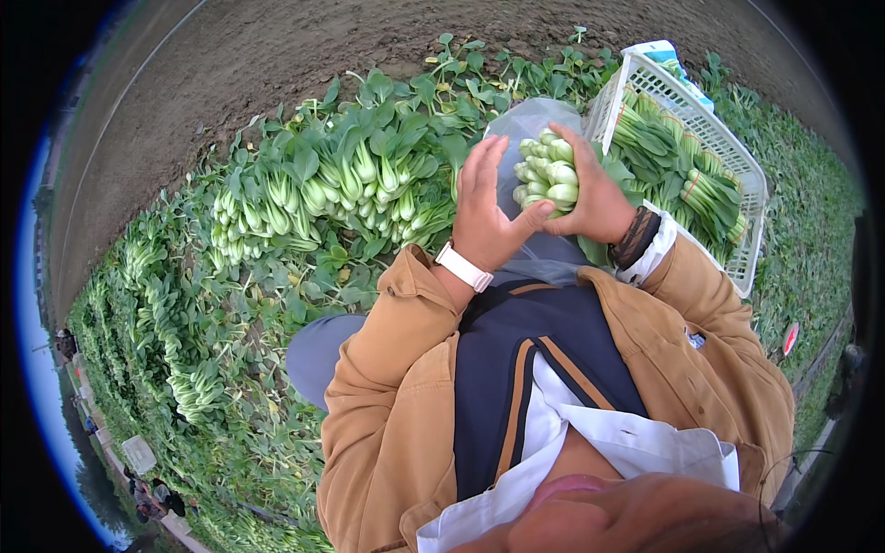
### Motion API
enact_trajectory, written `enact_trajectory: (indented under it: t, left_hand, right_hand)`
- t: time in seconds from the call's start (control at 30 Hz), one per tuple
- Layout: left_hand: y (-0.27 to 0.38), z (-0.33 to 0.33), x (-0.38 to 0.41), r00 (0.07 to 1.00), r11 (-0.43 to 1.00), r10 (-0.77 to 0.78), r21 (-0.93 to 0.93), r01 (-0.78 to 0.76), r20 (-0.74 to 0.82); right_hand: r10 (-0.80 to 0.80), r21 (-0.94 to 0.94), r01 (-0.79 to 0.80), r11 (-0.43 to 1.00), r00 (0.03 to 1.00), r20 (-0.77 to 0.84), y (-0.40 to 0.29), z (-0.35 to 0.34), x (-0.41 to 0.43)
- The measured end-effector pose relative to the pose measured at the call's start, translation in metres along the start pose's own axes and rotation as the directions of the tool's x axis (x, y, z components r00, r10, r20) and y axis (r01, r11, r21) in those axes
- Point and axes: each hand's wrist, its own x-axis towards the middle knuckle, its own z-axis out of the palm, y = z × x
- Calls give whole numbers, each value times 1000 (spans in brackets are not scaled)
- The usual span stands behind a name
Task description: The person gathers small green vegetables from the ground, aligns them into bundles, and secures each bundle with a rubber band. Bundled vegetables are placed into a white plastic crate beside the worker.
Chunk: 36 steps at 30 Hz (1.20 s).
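A bunch of bok choy (548, 173) is held over my lap with its pale stem ends facing up. My right hand (601, 190) wraps around its right side, fingers at the far edge and thumb at the near edge. On the left, my left hand (487, 200) is spread, its fingers off the stems. Its thumb tip lies at the bunch's near edge; whether it presses there I cannot tell. Beneath the bunch, a clear plastic sheet (543, 114) covers my lap. The leaves of the bunch are mostly hidden by my right hand.
A white plastic crate (750, 259) at right holds several banded bok choy bunches (709, 193). Loose cut bok choy (332, 186) lies piled at left, with more rows beyond. A blue-and-white package (660, 52) is behind the crate. Bare soil (228, 62) borders the plants. People (155, 499) are far left.
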Motion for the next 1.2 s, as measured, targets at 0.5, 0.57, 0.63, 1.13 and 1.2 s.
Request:
enact_trajectory:
  t: [0.5,0.57,0.63,1.13,1.2]
  left_hand:
    - [12,-4,-33,949,897,-236,-329,295,208]
    - [10,-6,-36,944,897,-237,-320,304,231]
    - [7,-11,-40,934,912,-240,-269,311,264]
    - [-262,-51,-93,739,559,-660,745,365,134]
    - [-260,-35,-90,722,458,-654,877,143,223]
  right_hand:
    - [59,197,-122,973,952,300,12,-39,18]
    - [94,195,-155,968,953,288,9,-37,18]
    - [83,208,-141,968,961,264,9,-35,17]
    - [104,60,-110,992,991,88,11,-24,3]
    - [160,52,-165,985,983,85,5,-21,5]
